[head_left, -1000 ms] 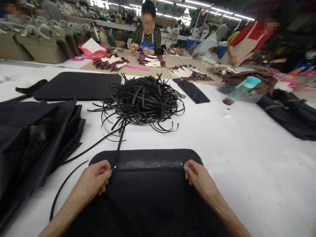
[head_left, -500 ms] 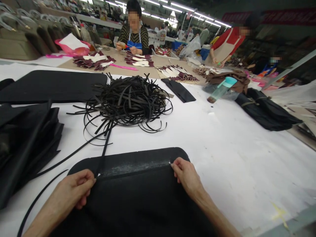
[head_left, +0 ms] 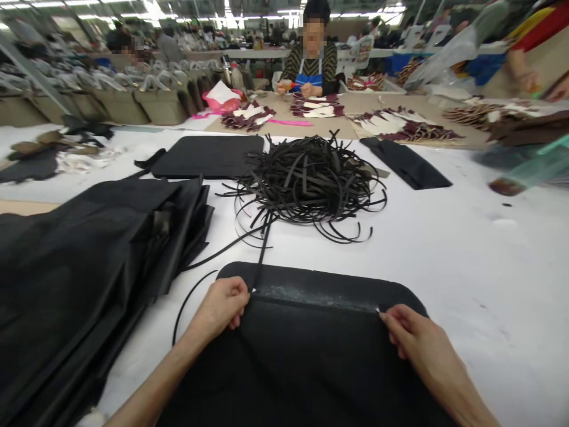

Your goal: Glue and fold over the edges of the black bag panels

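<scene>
A black panel (head_left: 351,279) with rounded corners lies in front of me on the table. Black fabric (head_left: 311,362) covers most of it, and a whitish, shiny smear (head_left: 306,295) runs along the panel just beyond the fabric's edge. My left hand (head_left: 222,303) is closed in a pinch on the left end of that edge. At the right end, the thumb and forefinger of my right hand (head_left: 420,335) pinch the fabric too. Small white spots show at both fingertips. A narrow black strip (head_left: 264,246) reaches the panel beside my left hand.
A tangled heap of black strips (head_left: 306,178) sits beyond the panel. Stacked black fabric (head_left: 80,249) fills the left side. Farther back lie another black panel (head_left: 208,155) and a folded black piece (head_left: 409,163). A co-worker (head_left: 311,65) sits across the table; a greenish bottle (head_left: 533,169) is at right.
The view has turned left, so everything appears farther right and more of the stacked fabric shows. Both hands keep their pinch on the fabric edge, with little visible change there.
</scene>
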Action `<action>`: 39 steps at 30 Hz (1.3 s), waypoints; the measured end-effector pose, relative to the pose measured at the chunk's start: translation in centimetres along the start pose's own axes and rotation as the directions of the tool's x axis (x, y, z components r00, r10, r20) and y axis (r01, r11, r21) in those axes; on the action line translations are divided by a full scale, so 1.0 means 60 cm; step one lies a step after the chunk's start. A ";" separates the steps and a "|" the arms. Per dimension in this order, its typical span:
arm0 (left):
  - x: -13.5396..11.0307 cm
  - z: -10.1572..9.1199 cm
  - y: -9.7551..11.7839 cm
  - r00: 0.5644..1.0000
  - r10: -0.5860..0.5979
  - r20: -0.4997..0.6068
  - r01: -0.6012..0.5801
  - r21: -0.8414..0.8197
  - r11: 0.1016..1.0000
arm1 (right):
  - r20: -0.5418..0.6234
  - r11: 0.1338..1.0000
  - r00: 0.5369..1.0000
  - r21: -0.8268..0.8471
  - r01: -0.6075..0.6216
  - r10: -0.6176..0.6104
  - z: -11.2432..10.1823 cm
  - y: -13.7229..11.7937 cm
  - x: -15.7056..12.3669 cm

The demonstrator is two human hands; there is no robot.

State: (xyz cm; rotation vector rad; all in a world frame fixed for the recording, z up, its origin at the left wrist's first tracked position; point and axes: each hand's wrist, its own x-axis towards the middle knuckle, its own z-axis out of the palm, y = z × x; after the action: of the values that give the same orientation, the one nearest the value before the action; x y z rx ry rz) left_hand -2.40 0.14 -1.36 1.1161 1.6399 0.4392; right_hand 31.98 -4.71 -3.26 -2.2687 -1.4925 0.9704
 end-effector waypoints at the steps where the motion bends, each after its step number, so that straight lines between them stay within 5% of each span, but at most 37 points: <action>1: 0.000 0.000 0.000 1.000 -0.004 -0.007 0.004 -0.004 1.000 | 0.015 1.000 1.000 -0.011 0.002 -0.002 0.001 0.006 0.004; 23: -0.006 0.006 0.000 0.998 0.019 -0.061 -0.014 0.078 0.997 | 0.017 0.997 1.000 -0.080 -0.005 0.007 0.001 0.011 0.007; 29: -0.008 0.008 -0.003 0.991 0.089 -0.101 -0.059 0.273 0.960 | -0.040 1.000 0.999 -0.016 0.004 -0.005 -0.001 -0.011 -0.006; 39: -0.041 0.000 0.014 0.944 0.235 -0.232 -0.032 0.643 0.765 | -0.108 0.998 0.994 0.047 0.034 -0.028 -0.008 -0.014 -0.010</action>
State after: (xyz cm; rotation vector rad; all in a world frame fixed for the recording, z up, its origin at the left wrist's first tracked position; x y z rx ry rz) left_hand -2.01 -1.50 0.66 1.7500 2.0620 0.1356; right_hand 31.53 -4.81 -2.20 -2.2197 -1.4391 0.8526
